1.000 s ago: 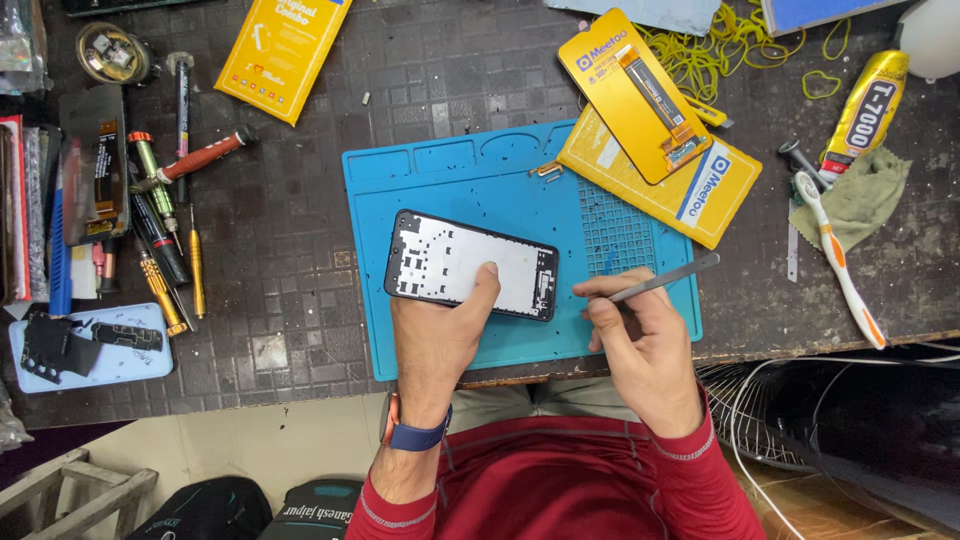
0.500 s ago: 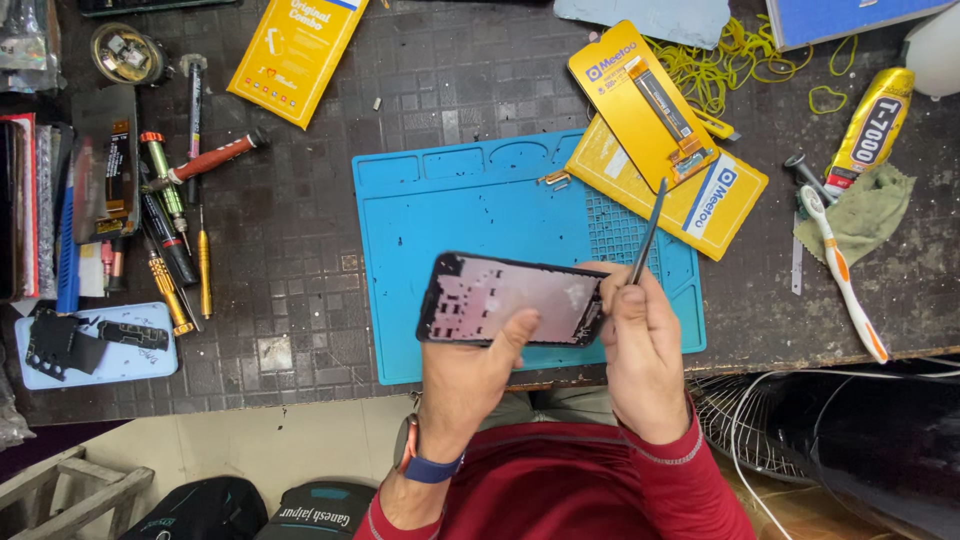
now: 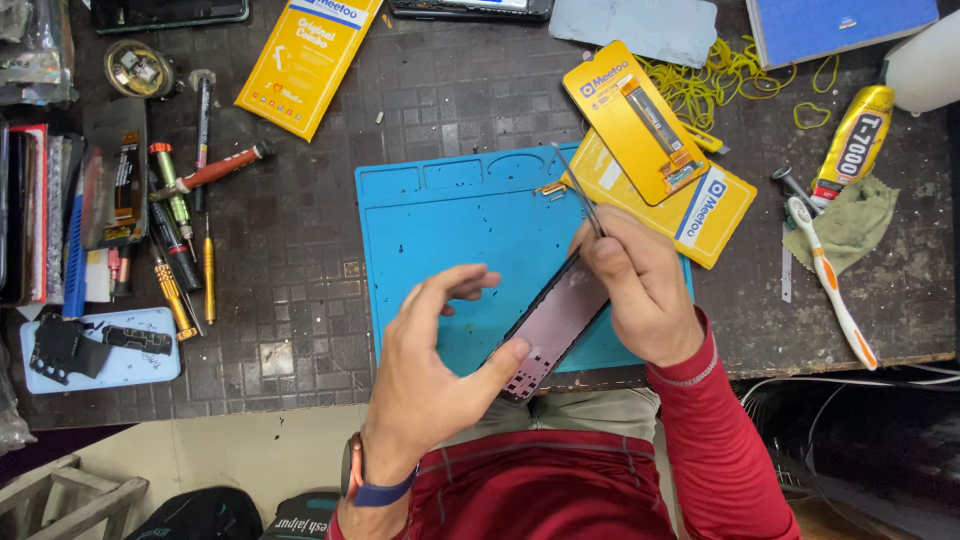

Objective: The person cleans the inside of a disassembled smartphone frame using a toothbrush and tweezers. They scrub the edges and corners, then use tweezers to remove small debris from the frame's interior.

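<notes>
Big dark bench (image 3: 300, 250), full of stuff almost all round. On top of it, near the front edge, a blue mat (image 3: 440, 230), mostly bare, with two tiny gold bits (image 3: 552, 188) by its top rim.

Above the mat's right half, a phone (image 3: 555, 325), lifted and tipped, one end low by the bench's front edge, the other end up under the right hand. Facing up: a dull pink-grey side with little holes and cut-outs near the low end. Looks like the inside, so probably opened up already, cover off. No loose cover to be seen for sure. Nothing new fitted in yet, as far as can be told.

Left hand (image 3: 430, 370): fingers curled and spread wide in the air, only the thumb pressing on the phone's low end. Right hand (image 3: 640, 290): closed tight round a thin metal tool (image 3: 575, 185) that pokes up and away, and also steadying the phone's top end.

Room to move: plenty over the bare left part of the mat. Tight on the right, with two yellow boxes (image 3: 655, 150) touching the mat's corner, just beside the tool tip. Front edge of the bench right under the phone, so nothing below to catch a drop but a lap.

Off to the sides, well apart: screwdrivers (image 3: 190, 250) on the left, a toothbrush (image 3: 830, 285), a green cloth (image 3: 850, 225) and a glue tube (image 3: 850, 145) on the right.
</notes>
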